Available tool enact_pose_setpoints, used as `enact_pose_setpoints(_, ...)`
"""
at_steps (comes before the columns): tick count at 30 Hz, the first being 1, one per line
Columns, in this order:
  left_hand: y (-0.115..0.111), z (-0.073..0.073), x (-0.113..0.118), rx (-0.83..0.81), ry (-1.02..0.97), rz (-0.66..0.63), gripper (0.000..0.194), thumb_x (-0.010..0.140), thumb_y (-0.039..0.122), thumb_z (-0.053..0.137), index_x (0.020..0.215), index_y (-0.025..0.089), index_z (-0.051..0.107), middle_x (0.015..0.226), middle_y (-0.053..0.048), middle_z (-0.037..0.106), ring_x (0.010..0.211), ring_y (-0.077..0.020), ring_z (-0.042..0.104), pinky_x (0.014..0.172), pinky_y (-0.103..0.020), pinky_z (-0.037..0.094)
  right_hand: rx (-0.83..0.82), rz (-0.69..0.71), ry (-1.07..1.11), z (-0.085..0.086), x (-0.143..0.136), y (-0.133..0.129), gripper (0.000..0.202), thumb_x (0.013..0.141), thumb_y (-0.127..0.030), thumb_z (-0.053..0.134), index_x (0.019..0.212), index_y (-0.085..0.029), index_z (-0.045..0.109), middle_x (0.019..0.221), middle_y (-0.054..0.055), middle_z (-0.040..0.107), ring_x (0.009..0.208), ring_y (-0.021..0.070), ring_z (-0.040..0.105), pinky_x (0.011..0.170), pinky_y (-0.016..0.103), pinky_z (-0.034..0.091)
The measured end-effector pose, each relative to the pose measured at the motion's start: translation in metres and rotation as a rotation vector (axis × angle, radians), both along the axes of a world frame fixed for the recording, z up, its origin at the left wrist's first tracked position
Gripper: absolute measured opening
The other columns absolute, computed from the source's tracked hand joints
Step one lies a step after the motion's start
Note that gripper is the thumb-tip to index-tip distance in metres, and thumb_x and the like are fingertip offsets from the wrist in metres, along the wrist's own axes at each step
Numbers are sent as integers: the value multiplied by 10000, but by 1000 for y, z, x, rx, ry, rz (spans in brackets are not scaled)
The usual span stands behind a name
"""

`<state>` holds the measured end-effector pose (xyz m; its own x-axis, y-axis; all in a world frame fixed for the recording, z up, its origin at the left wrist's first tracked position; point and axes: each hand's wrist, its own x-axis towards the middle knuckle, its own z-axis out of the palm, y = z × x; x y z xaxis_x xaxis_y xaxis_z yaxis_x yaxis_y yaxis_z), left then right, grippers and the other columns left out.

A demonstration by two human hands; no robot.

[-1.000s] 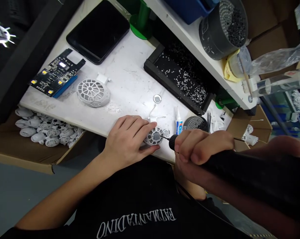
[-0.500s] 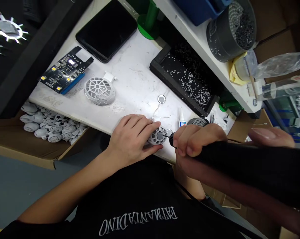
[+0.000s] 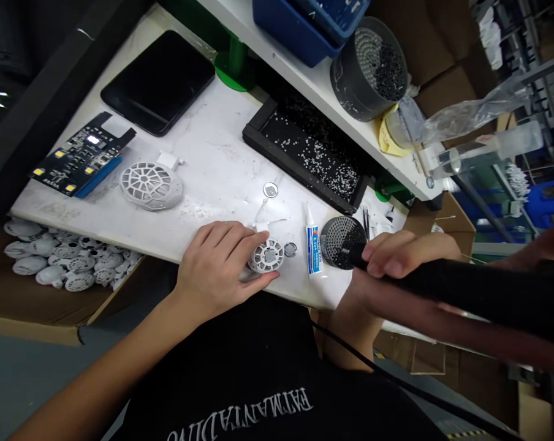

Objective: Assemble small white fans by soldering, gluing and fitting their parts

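Observation:
My left hand (image 3: 219, 260) pinches a small round white plastic part with slots (image 3: 268, 257) near the table's front edge, a grey square at its centre. My right hand (image 3: 408, 254) is wrapped round a black electric screwdriver (image 3: 461, 285). The screwdriver's nose is over a round grey dish of small black screws (image 3: 341, 239); its bit is hard to make out against them. Between the hands lie a blue-and-white glue tube (image 3: 313, 248) and a small round disc (image 3: 290, 249). Another disc (image 3: 270, 190) rests farther back.
A white lattice shell (image 3: 151, 185), a circuit board (image 3: 81, 156) and a black phone-like slab (image 3: 160, 79) lie to the left. Behind stands a black tray of white bits (image 3: 261, 131) under a shelf (image 3: 295, 70). A carton (image 3: 93, 315) of white shells sits below left.
My right hand has drawn the screwdriver away from the slotted part, rightward to the screw dish. My left hand keeps its hold on the part. The whole view has shifted.

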<state>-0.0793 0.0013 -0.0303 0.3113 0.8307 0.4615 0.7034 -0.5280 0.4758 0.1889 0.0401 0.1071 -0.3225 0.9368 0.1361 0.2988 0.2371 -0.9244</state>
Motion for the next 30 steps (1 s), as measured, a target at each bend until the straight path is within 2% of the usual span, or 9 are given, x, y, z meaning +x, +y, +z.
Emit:
enact_pose_setpoints(3, 0, -1, 0, 11, 14, 2, 565, 881, 546, 788, 1274, 159, 666, 1130, -123, 780, 1052, -334, 715, 889, -482, 552, 359, -299, 200, -30, -9, 2, 459, 934, -800, 598, 1142, -397, 668, 650, -26, 488, 506, 187, 503, 496, 357, 524)
enact_pose_setpoints(5, 0, -1, 0, 12, 27, 3, 579, 868, 545, 803, 1271, 151, 670, 1132, -128, 778, 1046, -335, 718, 887, -482, 553, 564, -529, 336, -54, -21, 5, 499, 993, -775, 519, 1227, -351, 641, 639, -38, 430, 459, 150, 404, 434, 287, 435)
enact_pose_setpoints(7, 0, -1, 0, 20, 38, 1, 590, 857, 548, 814, 1264, 144, 675, 1126, -135, 778, 1037, -335, 720, 880, -478, 553, 609, -583, 419, -73, -28, 9, 500, 1049, -722, 452, 1248, -299, 628, 635, -43, 417, 443, 124, 362, 428, 246, 403)
enact_pose_setpoints(11, 1, -2, 0, 44, 46, 4, 615, 844, 581, 817, 1245, 135, 684, 1109, -141, 781, 1018, -336, 724, 865, -472, 554, 605, -460, 508, -90, -23, 16, 547, 1106, -668, 327, 1326, -227, 565, 645, -50, 463, 440, 83, 401, 450, 192, 399)
enact_pose_setpoints(15, 1, -3, 1, 34, 39, 14, 595, 856, 595, 802, 1247, 162, 688, 1108, -132, 785, 1020, -333, 731, 872, -473, 554, 619, -393, 408, -89, -17, 16, 559, 1093, -708, 287, 1329, -259, 521, 663, -69, 426, 447, 56, 392, 486, 172, 396)
enact_pose_setpoints(18, 0, -3, 1, 15, 35, 15, 566, 876, 602, 779, 1266, 203, 682, 1120, -119, 787, 1033, -333, 735, 877, -476, 553, 604, -464, 355, -86, -22, 14, 519, 1072, -728, 371, 1298, -287, 525, 655, -67, 388, 442, 81, 358, 451, 193, 379)
enact_pose_setpoints(25, 0, -2, 0, 18, 41, 17, 592, 861, 604, 793, 1268, 192, 664, 1118, -121, 787, 1028, -339, 737, 871, -479, 555, 560, -586, 124, -84, -29, 10, 505, 1042, -793, 211, 1289, -419, 444, 655, -51, 329, 403, 151, 295, 393, 267, 345)
enact_pose_setpoints(27, 0, -2, 0, 22, 40, 14, 607, 851, 600, 804, 1262, 174, 668, 1115, -128, 785, 1022, -340, 735, 871, -480, 555, 432, -464, 78, -74, -18, 8, 577, 967, -888, 325, 1261, -416, 482, 648, -46, 362, 411, 165, 365, 406, 293, 384)
enact_pose_setpoints(30, 0, -1, 1, 22, 39, 10, 602, 858, 587, 802, 1262, 160, 669, 1114, -128, 783, 1026, -335, 727, 875, -475, 554, 80, -211, -10, -45, 6, 0, 715, 766, -985, 576, 1101, -354, 590, 632, -20, 434, 491, 222, 533, 446, 348, 469)
